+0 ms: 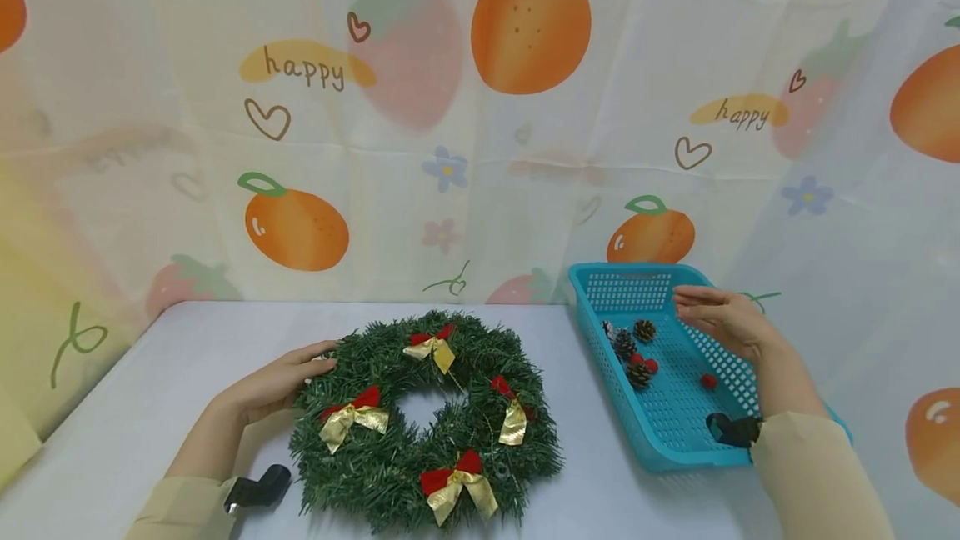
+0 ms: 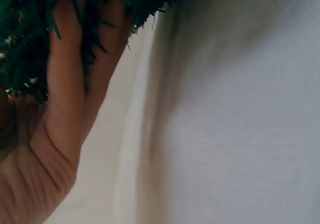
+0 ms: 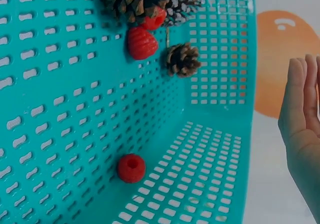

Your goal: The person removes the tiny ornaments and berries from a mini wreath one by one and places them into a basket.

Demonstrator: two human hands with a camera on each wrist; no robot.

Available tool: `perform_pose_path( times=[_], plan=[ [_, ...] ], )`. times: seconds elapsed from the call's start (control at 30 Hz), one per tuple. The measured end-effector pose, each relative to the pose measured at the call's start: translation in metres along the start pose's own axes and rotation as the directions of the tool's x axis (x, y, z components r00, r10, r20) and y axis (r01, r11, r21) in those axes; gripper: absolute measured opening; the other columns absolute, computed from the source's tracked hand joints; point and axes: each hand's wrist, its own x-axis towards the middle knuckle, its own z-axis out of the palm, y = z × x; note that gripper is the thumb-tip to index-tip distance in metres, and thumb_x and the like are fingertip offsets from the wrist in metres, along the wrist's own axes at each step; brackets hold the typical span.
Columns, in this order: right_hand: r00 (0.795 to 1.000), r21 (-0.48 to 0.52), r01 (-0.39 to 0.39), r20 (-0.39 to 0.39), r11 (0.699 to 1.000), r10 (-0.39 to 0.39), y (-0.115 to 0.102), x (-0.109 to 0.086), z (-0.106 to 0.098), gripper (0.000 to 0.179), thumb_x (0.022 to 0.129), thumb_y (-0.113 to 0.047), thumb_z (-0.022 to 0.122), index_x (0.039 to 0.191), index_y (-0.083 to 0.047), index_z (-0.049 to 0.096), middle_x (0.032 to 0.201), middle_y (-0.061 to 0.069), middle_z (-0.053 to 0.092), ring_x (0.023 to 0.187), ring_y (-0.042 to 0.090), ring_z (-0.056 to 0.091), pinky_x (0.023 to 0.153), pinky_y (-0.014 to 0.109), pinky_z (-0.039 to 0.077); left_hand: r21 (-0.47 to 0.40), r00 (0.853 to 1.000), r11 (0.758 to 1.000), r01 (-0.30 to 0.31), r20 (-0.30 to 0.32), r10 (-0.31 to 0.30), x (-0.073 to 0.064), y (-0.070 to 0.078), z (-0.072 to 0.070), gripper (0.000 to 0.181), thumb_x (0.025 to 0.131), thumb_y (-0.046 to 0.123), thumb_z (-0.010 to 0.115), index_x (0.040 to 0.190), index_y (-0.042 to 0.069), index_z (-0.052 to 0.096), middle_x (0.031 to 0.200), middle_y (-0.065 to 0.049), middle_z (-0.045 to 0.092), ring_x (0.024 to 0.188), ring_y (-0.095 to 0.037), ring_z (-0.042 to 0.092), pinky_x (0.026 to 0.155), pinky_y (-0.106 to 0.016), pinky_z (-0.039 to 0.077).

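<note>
A green wreath (image 1: 330,461) with several red-and-gold bows, among them a front bow (image 1: 459,486), lies on the white table. At its upper left edge my left hand (image 1: 281,377) rests with fingers fairly straight; in the left wrist view the fingertips (image 2: 67,29) disappear among the needles. Over the right side of a blue plastic basket (image 1: 637,427) hovers my right hand (image 1: 723,319), fingers extended and nothing in them. Inside the basket are several pine cones, one a small brown pine cone (image 3: 183,60), along with red berries, one a lone red berry (image 3: 131,168).
Behind the table (image 1: 225,332) hangs a pale curtain (image 1: 525,190) printed with oranges, strawberries and hearts. The basket stands to the right of the wreath, with a strip of white tabletop between them. Both wrists carry a small black camera.
</note>
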Motion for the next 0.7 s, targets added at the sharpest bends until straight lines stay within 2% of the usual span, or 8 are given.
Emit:
perform_pose_path(
  times=[0.17,0.23,0.27,0.33,0.43,0.47,0.57,0.7],
  plan=[
    [0.995,0.008,0.072,-0.071,0.997,-0.071,-0.009,0.0,0.007,0.034,0.097,0.001,0.058,0.118,-0.025,0.065,0.107,-0.018,0.069,0.099,-0.003,0.066,0.088,0.014,0.055,0.114,1.0,0.993,-0.011,-0.016,0.012,-0.006,0.013,0.004,0.074,0.105,0.044,0.043,0.16,0.009,0.009,0.164,-0.03,-0.002,0.147,-0.058,0.002,0.106,-0.078,0.028],
    [0.989,-0.029,0.102,-0.107,0.994,-0.105,-0.014,-0.001,0.01,0.033,0.096,-0.001,0.06,0.123,-0.021,0.062,0.107,-0.018,0.068,0.098,-0.003,0.066,0.087,0.013,0.055,0.18,0.999,0.984,-0.009,-0.035,0.016,-0.008,0.019,0.005,0.074,0.105,0.045,0.043,0.16,0.009,0.01,0.163,-0.031,0.002,0.14,-0.059,0.026,0.098,-0.068,0.044],
    [0.985,-0.047,0.111,-0.125,0.993,-0.116,-0.016,-0.002,0.012,0.035,0.096,-0.002,0.061,0.127,-0.018,0.06,0.108,-0.019,0.068,0.098,-0.003,0.065,0.086,0.012,0.055,0.218,0.999,0.976,-0.012,-0.04,0.021,-0.009,0.023,0.006,0.073,0.105,0.046,0.042,0.16,0.009,0.011,0.163,-0.031,0.004,0.138,-0.06,0.029,0.094,-0.065,0.048],
    [0.979,-0.066,0.127,-0.152,0.99,-0.135,-0.021,-0.003,0.018,0.041,0.095,-0.004,0.062,0.135,-0.011,0.055,0.108,-0.019,0.067,0.099,-0.004,0.065,0.086,0.012,0.055,0.294,0.998,0.955,-0.031,-0.047,0.046,-0.011,0.03,0.008,0.071,0.105,0.045,0.042,0.16,0.01,0.013,0.163,-0.031,0.009,0.133,-0.057,0.036,0.088,-0.057,0.051],
    [0.971,-0.107,0.165,-0.158,0.98,-0.181,-0.028,-0.005,0.031,0.044,0.096,-0.004,0.062,0.138,-0.008,0.052,0.11,-0.019,0.067,0.099,-0.005,0.065,0.086,0.012,0.055,0.397,0.992,0.915,-0.076,-0.061,0.109,-0.015,0.042,0.011,0.067,0.106,0.043,0.041,0.159,0.01,0.017,0.16,-0.033,0.021,0.13,-0.056,0.043,0.09,-0.059,0.049],
    [0.967,-0.107,0.185,-0.156,0.977,-0.2,-0.031,-0.006,0.037,0.043,0.095,-0.004,0.062,0.137,-0.008,0.053,0.111,-0.018,0.067,0.099,-0.004,0.066,0.086,0.012,0.055,0.439,0.987,0.892,-0.102,-0.07,0.147,-0.017,0.046,0.012,0.065,0.106,0.041,0.041,0.158,0.009,0.019,0.158,-0.033,0.025,0.139,-0.056,0.035,0.094,-0.062,0.048],
    [0.957,-0.166,0.225,-0.147,0.96,-0.249,-0.04,-0.008,0.058,0.039,0.096,-0.004,0.062,0.134,-0.008,0.057,0.112,-0.018,0.067,0.099,-0.004,0.065,0.086,0.011,0.054,0.537,0.958,0.831,-0.145,-0.133,0.253,-0.022,0.059,0.017,0.062,0.107,0.036,0.042,0.157,0.005,0.022,0.153,-0.035,0.031,0.137,-0.056,0.036,0.1,-0.068,0.041],
    [0.952,-0.377,0.192,-0.154,0.906,-0.266,-0.053,-0.017,0.094,0.038,0.098,-0.014,0.062,0.135,-0.006,0.056,0.111,-0.022,0.064,0.101,-0.008,0.063,0.086,0.009,0.052,0.611,0.899,0.774,-0.165,-0.229,0.373,-0.031,0.078,0.029,0.063,0.106,0.034,0.044,0.157,0.004,0.024,0.156,-0.037,0.023,0.14,-0.06,0.023,0.103,-0.078,0.028]
  ],
)
